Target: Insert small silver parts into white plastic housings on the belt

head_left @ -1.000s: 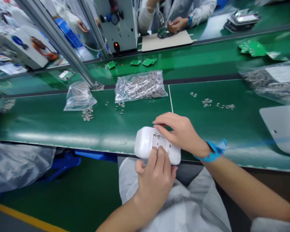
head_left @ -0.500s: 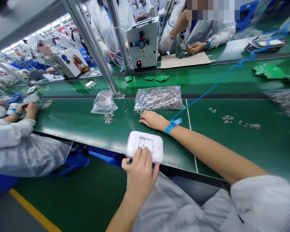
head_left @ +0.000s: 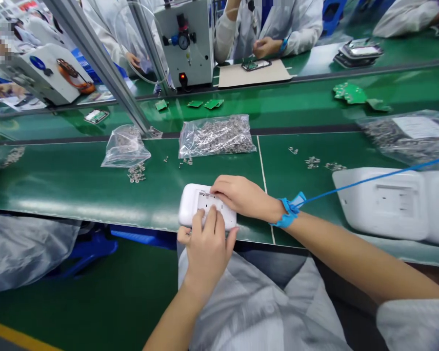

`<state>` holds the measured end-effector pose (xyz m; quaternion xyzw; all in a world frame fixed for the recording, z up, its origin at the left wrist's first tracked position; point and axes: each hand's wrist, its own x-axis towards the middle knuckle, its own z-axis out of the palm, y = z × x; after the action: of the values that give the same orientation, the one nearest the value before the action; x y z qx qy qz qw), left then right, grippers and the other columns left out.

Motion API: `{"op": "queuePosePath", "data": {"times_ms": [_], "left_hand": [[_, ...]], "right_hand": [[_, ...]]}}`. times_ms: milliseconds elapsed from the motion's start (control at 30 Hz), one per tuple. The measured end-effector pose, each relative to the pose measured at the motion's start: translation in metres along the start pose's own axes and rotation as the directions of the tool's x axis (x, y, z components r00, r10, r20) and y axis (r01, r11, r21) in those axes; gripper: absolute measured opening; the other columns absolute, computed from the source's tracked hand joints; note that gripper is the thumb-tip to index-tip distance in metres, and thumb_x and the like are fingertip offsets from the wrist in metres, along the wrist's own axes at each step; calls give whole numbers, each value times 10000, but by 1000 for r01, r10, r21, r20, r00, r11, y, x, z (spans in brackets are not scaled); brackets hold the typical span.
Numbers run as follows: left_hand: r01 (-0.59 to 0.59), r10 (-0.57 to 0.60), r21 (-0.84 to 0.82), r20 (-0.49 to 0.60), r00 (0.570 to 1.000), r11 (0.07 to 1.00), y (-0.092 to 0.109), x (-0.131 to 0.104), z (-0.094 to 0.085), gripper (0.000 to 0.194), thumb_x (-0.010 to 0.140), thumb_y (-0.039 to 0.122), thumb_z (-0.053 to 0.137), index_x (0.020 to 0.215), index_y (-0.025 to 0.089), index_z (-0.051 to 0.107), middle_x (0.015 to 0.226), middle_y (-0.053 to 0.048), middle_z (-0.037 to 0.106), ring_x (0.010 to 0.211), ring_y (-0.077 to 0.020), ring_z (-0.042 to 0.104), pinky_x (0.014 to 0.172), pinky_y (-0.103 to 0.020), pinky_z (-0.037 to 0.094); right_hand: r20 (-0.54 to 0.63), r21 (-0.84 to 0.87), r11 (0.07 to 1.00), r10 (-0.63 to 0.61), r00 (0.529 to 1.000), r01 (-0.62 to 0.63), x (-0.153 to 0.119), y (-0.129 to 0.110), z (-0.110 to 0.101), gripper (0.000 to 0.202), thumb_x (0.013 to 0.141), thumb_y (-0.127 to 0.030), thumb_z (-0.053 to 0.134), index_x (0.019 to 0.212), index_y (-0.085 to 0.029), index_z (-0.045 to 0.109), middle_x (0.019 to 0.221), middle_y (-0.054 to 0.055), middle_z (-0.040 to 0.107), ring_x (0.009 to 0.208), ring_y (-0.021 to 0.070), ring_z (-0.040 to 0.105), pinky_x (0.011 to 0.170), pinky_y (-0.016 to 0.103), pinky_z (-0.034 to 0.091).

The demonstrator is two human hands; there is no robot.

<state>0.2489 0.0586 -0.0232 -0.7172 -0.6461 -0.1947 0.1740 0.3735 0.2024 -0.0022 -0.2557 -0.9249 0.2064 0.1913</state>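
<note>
A white plastic housing with a rectangular recess lies at the front edge of the green bench. My left hand grips it from the near side, thumb and fingers around its edge and fingertips in the recess. My right hand, wearing a blue wrist strap, is at the recess's upper right, its fingers pinched together; whatever they hold is hidden. Behind the housing lie a few loose small metal parts and a clear bag of metal parts. A smaller clear bag stands left, with a little pile of parts before it.
More white housings lie at the right, under the blue cord. Green circuit boards rest on the far strip. A metal post rises at the left. Across the bench a person's hand works over cardboard.
My right hand has moved from the loose metal parts to the housing's recess. My left hand keeps its hold. The view has turned right, and white housings now show at the right.
</note>
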Motion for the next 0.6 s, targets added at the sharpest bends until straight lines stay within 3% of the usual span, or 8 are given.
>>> {"op": "queuePosePath", "data": {"times_ms": [233,400,600], "left_hand": [[6,-6,6,-18,1000,1000,5,-1,2,328,998,415,579,1183,171,697,1280,-69,732,1097,-291,648,761,-452,264],[-16,17,20,-32,999,1000,2,1,-1,304,1001,377,579,1179,167,706,1271,-70,736,1079,-284,654,743,-447,250],[-46,47,39,-35,998,998,1,3,-4,291,1003,361,575,1158,161,717,1254,-58,746,1070,-270,655,732,-440,243]], "right_hand": [[-101,-163,987,-12,995,-4,1,-1,13,111,981,-112,562,979,-103,673,950,96,676,881,234,562,791,348,463],[-38,-382,918,-129,991,104,-1,-6,14,175,987,-83,496,930,-89,662,915,119,623,856,258,508,779,371,440],[0,-359,929,-98,995,92,-1,-8,11,148,968,-62,502,930,-107,638,927,112,605,866,253,497,781,357,419]]}}
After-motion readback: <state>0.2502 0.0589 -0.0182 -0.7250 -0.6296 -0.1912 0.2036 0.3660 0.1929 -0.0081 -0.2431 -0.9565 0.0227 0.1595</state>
